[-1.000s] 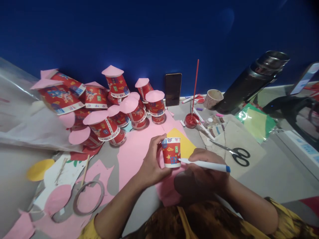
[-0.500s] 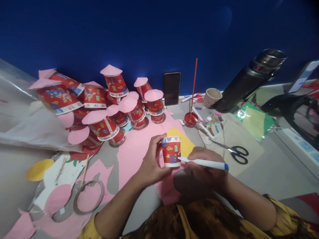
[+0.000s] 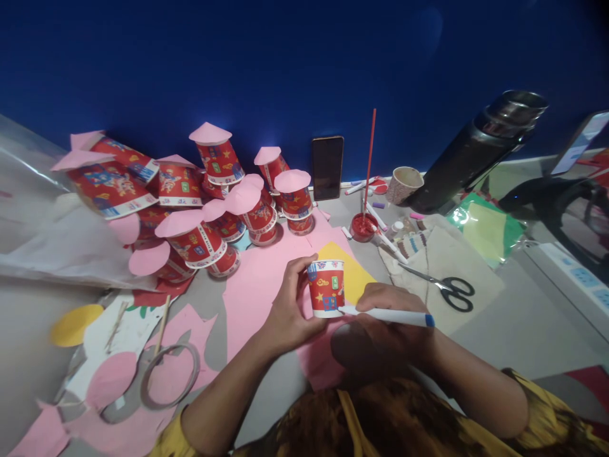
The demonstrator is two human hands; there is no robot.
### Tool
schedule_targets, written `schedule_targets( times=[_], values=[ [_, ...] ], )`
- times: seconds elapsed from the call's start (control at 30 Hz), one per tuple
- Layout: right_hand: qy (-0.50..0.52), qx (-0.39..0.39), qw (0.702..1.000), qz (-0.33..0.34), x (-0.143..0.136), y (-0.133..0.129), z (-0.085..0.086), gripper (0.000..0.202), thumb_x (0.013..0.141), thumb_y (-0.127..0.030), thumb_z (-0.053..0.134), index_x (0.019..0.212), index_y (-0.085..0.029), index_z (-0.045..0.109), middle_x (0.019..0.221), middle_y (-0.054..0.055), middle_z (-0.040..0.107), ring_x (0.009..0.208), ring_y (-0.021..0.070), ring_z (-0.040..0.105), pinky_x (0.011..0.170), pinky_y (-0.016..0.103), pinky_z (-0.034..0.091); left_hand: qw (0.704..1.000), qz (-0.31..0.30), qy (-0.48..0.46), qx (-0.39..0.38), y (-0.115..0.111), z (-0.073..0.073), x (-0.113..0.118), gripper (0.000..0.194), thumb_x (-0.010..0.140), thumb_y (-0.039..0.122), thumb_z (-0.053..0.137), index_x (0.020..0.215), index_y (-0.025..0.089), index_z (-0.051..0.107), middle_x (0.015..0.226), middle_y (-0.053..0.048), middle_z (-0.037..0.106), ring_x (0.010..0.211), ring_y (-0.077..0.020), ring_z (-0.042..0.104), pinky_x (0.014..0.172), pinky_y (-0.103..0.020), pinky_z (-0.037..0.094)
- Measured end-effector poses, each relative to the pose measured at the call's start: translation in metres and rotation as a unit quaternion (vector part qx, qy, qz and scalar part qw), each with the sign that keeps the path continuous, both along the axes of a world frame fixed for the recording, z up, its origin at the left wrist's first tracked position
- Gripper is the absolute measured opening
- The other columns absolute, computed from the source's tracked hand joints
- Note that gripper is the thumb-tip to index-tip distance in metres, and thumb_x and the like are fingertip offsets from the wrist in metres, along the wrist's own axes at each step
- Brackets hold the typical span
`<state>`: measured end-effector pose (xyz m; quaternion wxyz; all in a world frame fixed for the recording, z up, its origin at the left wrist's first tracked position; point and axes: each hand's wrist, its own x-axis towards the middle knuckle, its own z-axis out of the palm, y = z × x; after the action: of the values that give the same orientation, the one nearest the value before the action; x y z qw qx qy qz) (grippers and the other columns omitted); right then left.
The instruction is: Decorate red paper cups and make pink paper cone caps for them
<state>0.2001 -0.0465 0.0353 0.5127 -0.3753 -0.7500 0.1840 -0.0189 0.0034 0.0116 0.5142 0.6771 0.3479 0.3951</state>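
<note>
A red paper cup with printed figures (image 3: 327, 289) is held upright by my left hand (image 3: 292, 308), thumb at its base and fingers behind its rim. Blue marker lines form a small window-like shape low on the cup's side. My right hand (image 3: 387, 317) grips a white marker with a blue end (image 3: 404, 315), its tip touching the cup near the lower edge. Pink paper (image 3: 257, 279) and a yellow sheet (image 3: 354, 270) lie beneath and behind the cup.
Several red cups with pink cone tops (image 3: 219, 162) stand at the back left. A phone (image 3: 327, 168) leans on the wall. To the right are a red paint pot (image 3: 364, 227), scissors (image 3: 457, 294) and a black flask (image 3: 457, 158). Tape (image 3: 194, 377) lies left.
The marker tip has moved slightly down and left, to the lower edge of the blue drawing, which looks fuller. My left hand still holds the cup.
</note>
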Motion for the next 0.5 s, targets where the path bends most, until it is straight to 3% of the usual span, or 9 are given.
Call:
schedule_targets(
  times=[0.5],
  values=[
    [-0.016, -0.007, 1.0, 0.009, 0.0008, -0.0005, 0.0014, 0.006, 0.095, -0.016, 0.063, 0.094, -0.022, 0.064, 0.069, 0.002, 0.071, 0.059, 0.0161, 0.067, 0.058, 0.027, 0.053, 1.0, -0.003, -0.005, 0.007, 0.0004, -0.0049, -0.0002, 0.083, 0.07, 0.009, 0.077, 0.144, 0.025, 0.044, 0.148, -0.013, 0.049, 0.143, -0.0341, 0.051, 0.124, -0.057, 0.042]
  ],
)
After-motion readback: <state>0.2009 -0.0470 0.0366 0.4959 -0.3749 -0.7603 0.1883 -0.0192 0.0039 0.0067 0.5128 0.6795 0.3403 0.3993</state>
